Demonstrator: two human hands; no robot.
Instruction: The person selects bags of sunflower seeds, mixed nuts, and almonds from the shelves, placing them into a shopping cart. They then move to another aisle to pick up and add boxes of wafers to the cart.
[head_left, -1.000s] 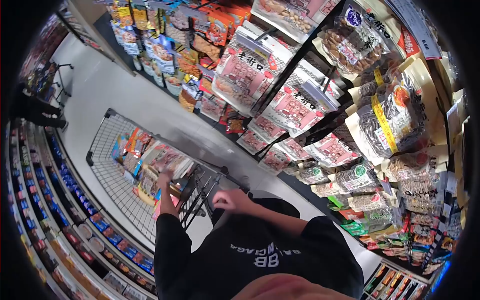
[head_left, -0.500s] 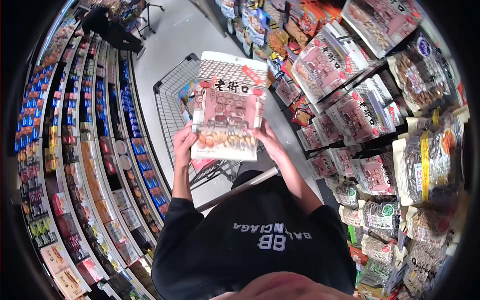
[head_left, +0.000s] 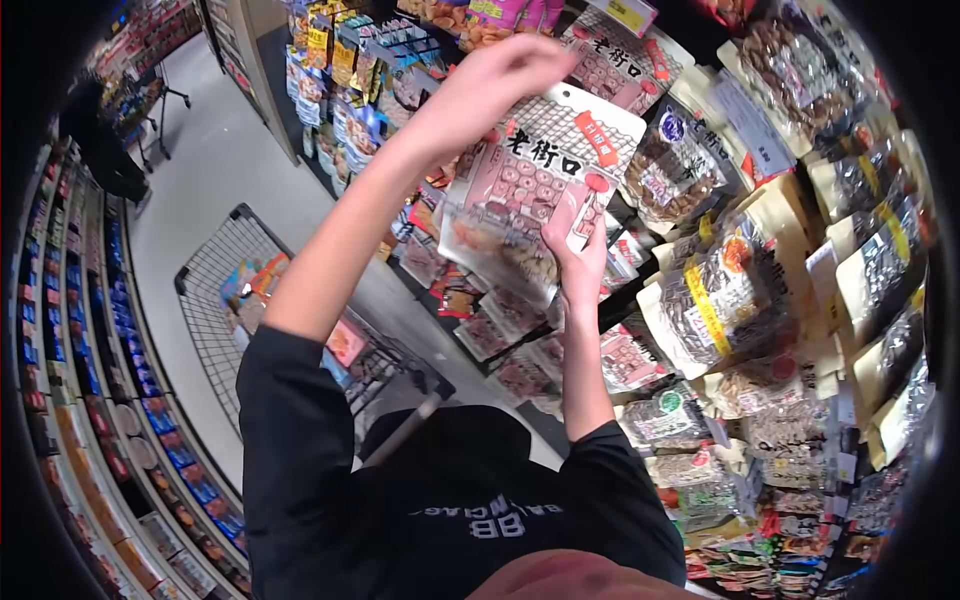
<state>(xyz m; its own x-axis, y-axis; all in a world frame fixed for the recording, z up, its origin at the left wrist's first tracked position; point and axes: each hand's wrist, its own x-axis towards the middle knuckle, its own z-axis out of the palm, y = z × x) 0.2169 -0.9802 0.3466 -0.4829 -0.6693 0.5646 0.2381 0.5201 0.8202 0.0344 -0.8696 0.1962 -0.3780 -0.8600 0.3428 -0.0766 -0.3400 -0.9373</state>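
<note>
My right hand (head_left: 578, 248) grips the lower right side of a pale snack bag (head_left: 535, 185), its thumb lying across the front. The bag has a tiled-roof drawing, pink panels, large dark characters, a red tag and a hang hole at the top. My left hand (head_left: 525, 65) reaches across above the bag's upper edge, close to a matching bag (head_left: 620, 62) on the rack. Its fingers are blurred and partly turned away, so their grip cannot be made out.
A wire shopping cart (head_left: 225, 290) with colourful packages stands at my left. Bagged dried goods (head_left: 705, 305) hang in rows on the right. Long shelves of packaged goods (head_left: 165, 430) line the left. A person in dark clothes (head_left: 100, 140) is farther up the aisle near another cart.
My view and body have turned right toward the rack. The snack bag has moved right, tilted, and is now in my right hand; my left hand has let go and risen above it.
</note>
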